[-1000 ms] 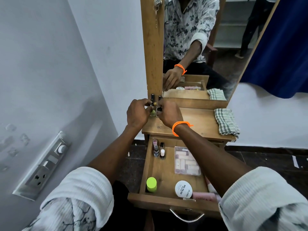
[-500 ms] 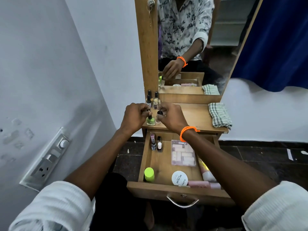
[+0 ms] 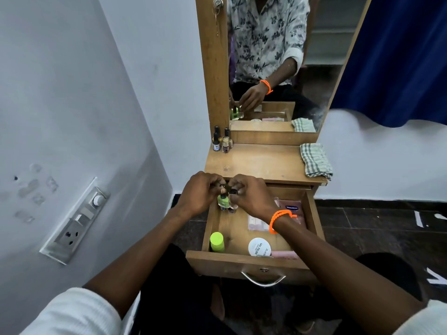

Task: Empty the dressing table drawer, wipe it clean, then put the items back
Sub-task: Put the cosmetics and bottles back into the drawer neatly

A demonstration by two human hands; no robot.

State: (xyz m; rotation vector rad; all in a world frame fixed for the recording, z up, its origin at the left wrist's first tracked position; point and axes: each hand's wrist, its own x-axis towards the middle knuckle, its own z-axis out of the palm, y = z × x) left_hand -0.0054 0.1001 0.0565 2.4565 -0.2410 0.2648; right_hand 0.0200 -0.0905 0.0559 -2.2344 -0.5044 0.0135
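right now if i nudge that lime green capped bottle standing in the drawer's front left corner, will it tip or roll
The lime green capped bottle stands upright and looks taller than wide, so a nudge near the cap would probably tip it. Its round shape suggests it would then roll, though the wooden drawer walls beside it should stop it quickly.

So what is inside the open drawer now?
In the drawer: a green-capped bottle, a white round tin, a clear box and pink tubes. The right hand and its arm cover part of the box.
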